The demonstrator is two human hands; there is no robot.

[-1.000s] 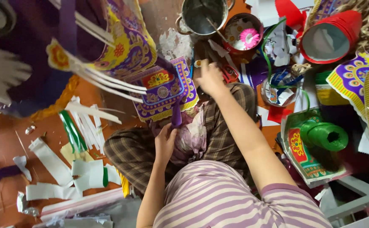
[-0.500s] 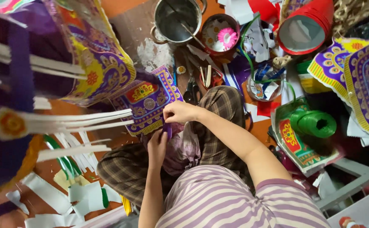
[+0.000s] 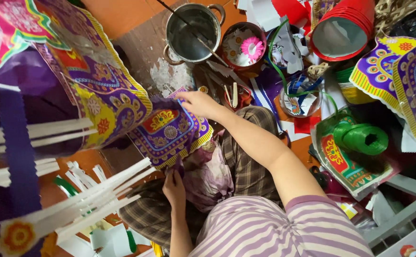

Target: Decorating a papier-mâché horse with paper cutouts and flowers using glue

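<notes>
A purple paper panel (image 3: 170,131) with gold and red ornament lies across my lap, over my checked trousers (image 3: 246,162). My right hand (image 3: 199,103) reaches forward and grips the panel's far top corner, fingers on its purple edge. My left hand (image 3: 174,186) pinches the panel's near bottom edge from below. A crumpled pink-purple plastic sheet (image 3: 212,173) lies under the panel on my lap.
A large purple and yellow paper lantern (image 3: 89,85) with white paper strips (image 3: 89,200) hangs close at the left. Ahead stand a metal pot (image 3: 191,31) with a stick in it, a red bowl (image 3: 243,47) of paper flowers, a red cylinder (image 3: 341,28) and a green twine spool (image 3: 365,138).
My right hand came back from the tools near the pot to the panel's top corner. The view has moved closer and the lantern has swung nearer at the left.
</notes>
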